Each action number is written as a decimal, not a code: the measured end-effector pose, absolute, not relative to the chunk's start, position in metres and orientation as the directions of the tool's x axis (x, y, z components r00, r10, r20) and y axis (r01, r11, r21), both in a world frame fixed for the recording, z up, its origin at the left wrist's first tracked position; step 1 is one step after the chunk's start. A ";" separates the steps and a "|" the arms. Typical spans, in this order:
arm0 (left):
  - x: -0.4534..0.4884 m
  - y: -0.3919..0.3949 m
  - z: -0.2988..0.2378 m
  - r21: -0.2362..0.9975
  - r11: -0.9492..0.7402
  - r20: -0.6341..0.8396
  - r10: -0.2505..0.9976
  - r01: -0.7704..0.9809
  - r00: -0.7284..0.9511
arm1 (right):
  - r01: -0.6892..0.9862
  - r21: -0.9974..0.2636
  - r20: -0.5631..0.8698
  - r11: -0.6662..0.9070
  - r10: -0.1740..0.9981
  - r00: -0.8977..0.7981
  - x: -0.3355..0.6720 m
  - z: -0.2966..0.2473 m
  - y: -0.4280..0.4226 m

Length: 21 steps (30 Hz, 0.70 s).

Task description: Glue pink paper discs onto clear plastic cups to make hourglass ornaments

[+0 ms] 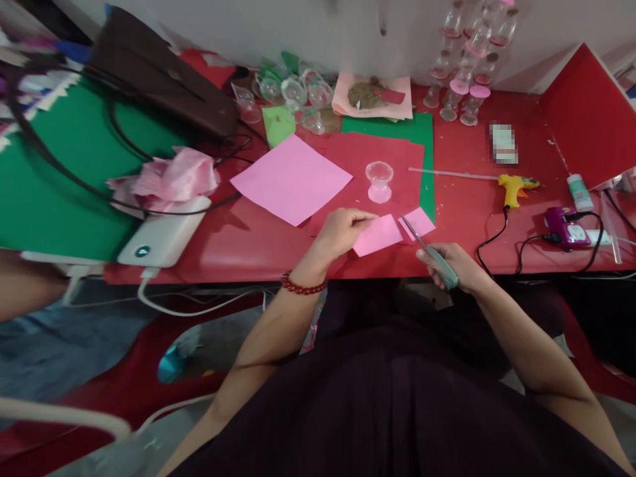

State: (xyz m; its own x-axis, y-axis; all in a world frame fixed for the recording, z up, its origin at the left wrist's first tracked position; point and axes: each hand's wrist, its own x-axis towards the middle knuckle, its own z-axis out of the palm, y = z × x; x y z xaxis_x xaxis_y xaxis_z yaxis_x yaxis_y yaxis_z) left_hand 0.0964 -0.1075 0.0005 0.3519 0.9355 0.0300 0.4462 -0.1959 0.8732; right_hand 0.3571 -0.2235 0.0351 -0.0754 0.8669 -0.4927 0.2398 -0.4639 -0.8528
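Observation:
My left hand (342,232), with a red bead bracelet at its wrist, is closed on a pink piece of paper (379,236) near the table's front edge. My right hand (460,265) grips scissors (442,264) with grey-green handles. Their blades point up and left, over a smaller pink paper piece (421,222) beside the held one. Just beyond the papers, a clear waisted plastic cup (379,181) with a pinkish base stands on red sheets (397,149). A large pink paper square (292,180) lies to the left.
At right are a yellow glue gun (511,191) with a glue stick, a purple power adapter (566,228) and a small bottle (579,192). Stacked clear cups (467,66) stand behind. On the left lie a white power bank (163,235), crumpled pink paper (171,180) and a brown bag (163,73).

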 end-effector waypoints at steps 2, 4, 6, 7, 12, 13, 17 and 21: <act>0.071 -0.103 0.009 0.870 -0.183 0.072 0.966 0.458 0.249 | 0.262 -0.865 -0.445 -0.427 0.896 -0.010 0.364 0.036 -0.224; 0.043 -0.091 0.016 0.846 -0.134 0.144 0.989 0.515 0.021 | 0.412 -0.847 -0.318 -0.337 0.941 0.116 0.375 0.039 -0.218; 0.020 -0.073 0.016 0.800 -0.061 0.182 0.973 0.596 -0.145 | 0.670 -0.705 -0.103 -0.235 0.968 0.230 0.384 0.042 -0.206; 0.011 -0.062 0.013 0.780 -0.046 0.192 0.967 0.624 -0.169 | 0.773 -0.596 -0.024 -0.218 0.967 0.254 0.388 0.043 -0.198; 0.007 -0.020 -0.002 0.702 -0.073 0.281 0.942 0.709 -0.182 | 0.945 -0.171 -0.008 -0.278 0.960 0.280 0.385 0.041 -0.166; 0.013 -0.017 -0.003 0.703 -0.126 0.332 0.928 0.700 -0.166 | 0.955 -0.126 0.000 -0.269 0.962 0.272 0.383 0.040 -0.164; 0.049 -0.025 -0.006 0.804 -0.268 0.273 0.959 0.531 0.070 | 0.990 -0.050 0.153 -0.132 0.979 0.138 0.376 0.034 -0.165; 0.091 -0.029 -0.016 0.844 -0.233 0.102 0.954 0.484 0.281 | 0.977 -0.162 0.033 0.140 0.990 -0.136 0.371 0.025 -0.153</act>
State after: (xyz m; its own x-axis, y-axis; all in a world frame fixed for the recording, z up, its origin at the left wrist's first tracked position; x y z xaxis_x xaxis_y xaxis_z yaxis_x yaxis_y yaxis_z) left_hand 0.0914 -0.0292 -0.0163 0.2810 0.9543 0.1020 0.4836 -0.2326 0.8438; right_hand 0.3711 -0.1533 0.0246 -0.1361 0.9902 0.0327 0.9768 0.1396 -0.1622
